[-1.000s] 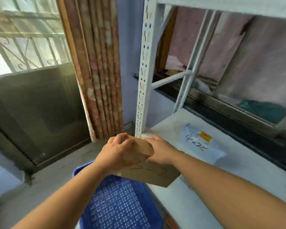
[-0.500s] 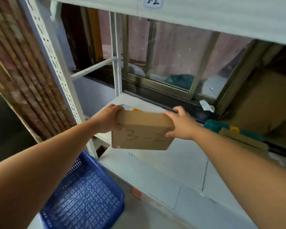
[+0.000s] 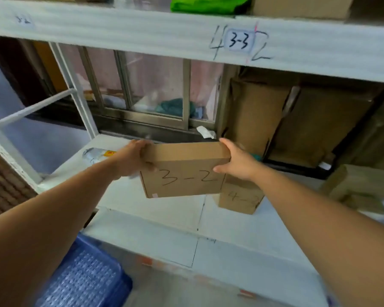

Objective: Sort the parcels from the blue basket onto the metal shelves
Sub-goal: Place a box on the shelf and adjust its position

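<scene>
Head view: a flat cardboard box (image 3: 184,171) marked "3-2" is held between both hands over the lower shelf (image 3: 155,231) of the white metal rack. Its written face is turned towards the camera. Whether its lower edge touches the shelf board cannot be told.

The box's left end is gripped by the left hand (image 3: 134,159), with the fingers (image 3: 145,144) curled over the top edge and the thumb pressed on the front face. The right end is gripped by the right hand (image 3: 235,162) in the same way, with the fingers at the upper corner and the thumb on the front.

Just beside the held box, on its right and partly hidden behind it and the right wrist, a second brown box (image 3: 239,198) marked "4-" is seen standing on the shelf. A plastic-wrapped parcel (image 3: 95,152) lies at the shelf's left end, behind the left forearm. Larger cartons (image 3: 255,116) are stood against the back on the right.

On the front of the upper shelf beam (image 3: 120,25) a label (image 3: 239,42) reading "3-3" is fixed. A green bag (image 3: 206,4) is seen on the shelf above it.

The blue basket (image 3: 87,282) sits low at the left, below the shelf edge.
</scene>
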`<state>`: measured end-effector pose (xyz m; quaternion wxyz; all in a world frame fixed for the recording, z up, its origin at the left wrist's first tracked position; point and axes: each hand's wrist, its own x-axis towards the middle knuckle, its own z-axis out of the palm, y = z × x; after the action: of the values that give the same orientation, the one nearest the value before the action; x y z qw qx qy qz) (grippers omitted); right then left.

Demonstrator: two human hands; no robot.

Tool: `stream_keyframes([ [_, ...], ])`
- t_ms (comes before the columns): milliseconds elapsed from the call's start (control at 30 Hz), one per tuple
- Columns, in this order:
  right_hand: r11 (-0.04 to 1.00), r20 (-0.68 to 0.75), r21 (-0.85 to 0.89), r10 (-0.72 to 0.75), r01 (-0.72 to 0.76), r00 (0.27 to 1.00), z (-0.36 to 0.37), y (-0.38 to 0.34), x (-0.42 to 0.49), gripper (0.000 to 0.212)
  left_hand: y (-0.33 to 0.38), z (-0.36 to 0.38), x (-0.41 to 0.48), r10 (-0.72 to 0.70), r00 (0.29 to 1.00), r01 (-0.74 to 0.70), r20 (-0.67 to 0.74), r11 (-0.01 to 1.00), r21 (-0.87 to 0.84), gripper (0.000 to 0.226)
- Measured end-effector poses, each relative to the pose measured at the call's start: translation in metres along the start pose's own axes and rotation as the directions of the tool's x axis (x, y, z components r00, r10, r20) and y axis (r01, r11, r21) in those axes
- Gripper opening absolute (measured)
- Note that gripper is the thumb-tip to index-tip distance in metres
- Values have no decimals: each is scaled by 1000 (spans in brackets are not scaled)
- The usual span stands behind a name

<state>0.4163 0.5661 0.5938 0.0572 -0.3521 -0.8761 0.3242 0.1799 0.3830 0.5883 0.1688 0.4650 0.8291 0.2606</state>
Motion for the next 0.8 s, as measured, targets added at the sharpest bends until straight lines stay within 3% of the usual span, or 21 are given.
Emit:
stream_keyframes([
  [200, 995, -18, -93, 37, -39, 999, -13, 28, -54, 94, 48, 30, -13, 64, 997, -58, -37, 989, 134, 75],
  [367, 997, -49, -19, 71, -72, 996, -34, 29, -90, 94, 77, 19, -24, 84, 996, -80, -13, 982, 170, 76],
  [500, 995, -65, 13, 102, -101, 993, -33, 10, -110, 97, 82, -6, -40, 109, 994, -107, -10, 987, 122, 79],
  [667, 997, -120, 8, 84, -83, 989, -35, -33, -125, 99, 88, -49, -72, 207, 974, -215, 96, 974, 78, 60],
  [800, 989, -224, 151, 45, -11, 974, -43, -66, -135, 96, 88, -87, -92, 182, 980, -179, 83, 983, -36, 57],
])
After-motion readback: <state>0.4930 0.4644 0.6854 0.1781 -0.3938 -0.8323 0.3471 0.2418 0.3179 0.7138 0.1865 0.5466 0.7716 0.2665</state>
